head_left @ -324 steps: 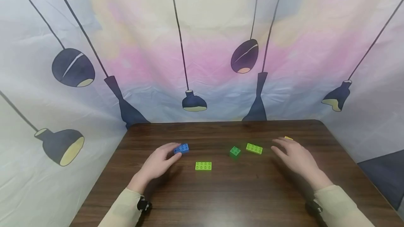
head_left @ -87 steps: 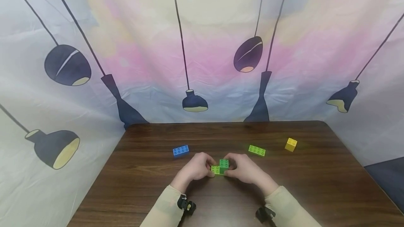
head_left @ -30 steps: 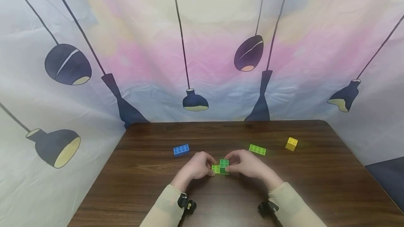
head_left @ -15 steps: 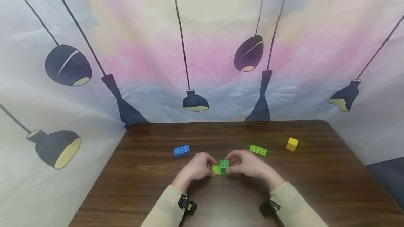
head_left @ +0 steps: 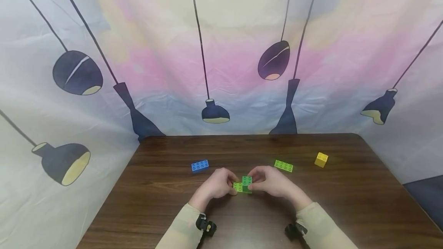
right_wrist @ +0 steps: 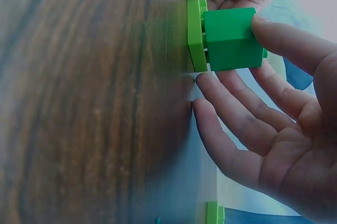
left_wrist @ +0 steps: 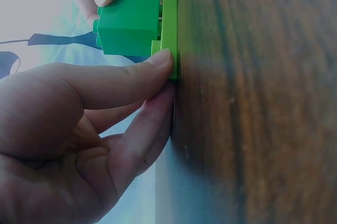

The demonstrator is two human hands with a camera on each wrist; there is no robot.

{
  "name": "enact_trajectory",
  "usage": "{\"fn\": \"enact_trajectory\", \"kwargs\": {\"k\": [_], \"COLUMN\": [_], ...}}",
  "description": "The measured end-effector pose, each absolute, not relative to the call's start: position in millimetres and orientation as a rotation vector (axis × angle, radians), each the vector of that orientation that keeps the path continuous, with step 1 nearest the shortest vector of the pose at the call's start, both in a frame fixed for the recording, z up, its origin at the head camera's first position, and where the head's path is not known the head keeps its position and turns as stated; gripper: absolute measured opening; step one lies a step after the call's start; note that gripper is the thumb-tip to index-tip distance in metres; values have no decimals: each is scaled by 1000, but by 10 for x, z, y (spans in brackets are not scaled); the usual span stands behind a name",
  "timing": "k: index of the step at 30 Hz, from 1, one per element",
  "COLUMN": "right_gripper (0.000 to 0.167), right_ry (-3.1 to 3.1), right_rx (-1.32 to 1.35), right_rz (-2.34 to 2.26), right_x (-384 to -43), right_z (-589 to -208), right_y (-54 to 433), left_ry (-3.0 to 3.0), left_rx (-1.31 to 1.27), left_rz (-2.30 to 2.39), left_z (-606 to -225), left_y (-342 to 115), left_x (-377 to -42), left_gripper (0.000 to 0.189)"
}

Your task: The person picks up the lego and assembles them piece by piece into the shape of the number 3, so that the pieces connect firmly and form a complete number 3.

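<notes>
A green two-by-two toy brick [head_left: 247, 181] sits over the right half of a flat lime toy brick [head_left: 237, 186] at the middle of the table. My left hand [head_left: 217, 183] pinches the lime brick's left end between thumb and fingers, low against the tabletop. With its thumb on the near side, my right hand [head_left: 273, 181] holds the green brick [right_wrist: 231, 40]; its other fingers reach behind. In the left wrist view, a narrow gap with studs shows between the green brick [left_wrist: 131, 27] and the lime brick [left_wrist: 169, 29].
On the brown wooden table [head_left: 221, 222], a blue brick [head_left: 200, 166] lies beyond my left hand. Past my right hand lie another lime brick [head_left: 283, 166] and a yellow brick [head_left: 321, 160]. A cloth printed with lamps [head_left: 216, 112] hangs behind the table.
Earliest, the hands were apart and the green and lime bricks lay separately. They have since come together, one over the other. Over the last second, hands and bricks have hardly moved.
</notes>
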State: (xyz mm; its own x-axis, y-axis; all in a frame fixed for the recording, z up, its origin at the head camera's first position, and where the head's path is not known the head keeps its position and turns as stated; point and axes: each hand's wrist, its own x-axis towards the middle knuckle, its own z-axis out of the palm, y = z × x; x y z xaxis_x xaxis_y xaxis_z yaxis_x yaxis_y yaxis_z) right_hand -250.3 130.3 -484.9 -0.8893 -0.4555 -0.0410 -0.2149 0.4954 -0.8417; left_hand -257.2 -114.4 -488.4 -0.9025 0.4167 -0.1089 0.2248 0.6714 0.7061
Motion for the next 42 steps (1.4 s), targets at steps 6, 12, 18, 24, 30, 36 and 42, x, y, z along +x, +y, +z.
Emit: {"fn": "enact_trajectory", "kwargs": {"k": [6, 12, 18, 24, 30, 36, 42], "right_gripper": [28, 28, 27, 27, 25, 26, 27], "right_ry": [2501, 2505, 2530, 2542, 2554, 2531, 2499], "right_rx": [-569, -596, -611, -611, -586, -593, -615], "right_rz": [-1339, -1333, -1306, -1296, -1290, -1297, -1310], "right_x": [-2490, -2491, -2480, -2476, -2492, -2498, -2513], "right_z": [-4865, -4878, -4861, -4854, -4852, -4864, -4883], "right_y": [1294, 1299, 1290, 1265, 1281, 1305, 1313], "left_ry": [2626, 2631, 2629, 2643, 2636, 2634, 2630], "left_rx": [525, 532, 539, 541, 544, 532, 529], "left_rz": [1063, 1059, 1064, 1052, 1056, 1058, 1067], "left_z": [-4887, -4882, -4890, -4893, -4878, -4888, -4898], "left_y": [-1153, -1155, -1157, -1165, -1149, -1138, -1147], "left_x": [-2568, -2561, -2563, -2569, -2582, -2581, -2573], "left_gripper": [30, 30, 30, 30, 29, 29, 29]}}
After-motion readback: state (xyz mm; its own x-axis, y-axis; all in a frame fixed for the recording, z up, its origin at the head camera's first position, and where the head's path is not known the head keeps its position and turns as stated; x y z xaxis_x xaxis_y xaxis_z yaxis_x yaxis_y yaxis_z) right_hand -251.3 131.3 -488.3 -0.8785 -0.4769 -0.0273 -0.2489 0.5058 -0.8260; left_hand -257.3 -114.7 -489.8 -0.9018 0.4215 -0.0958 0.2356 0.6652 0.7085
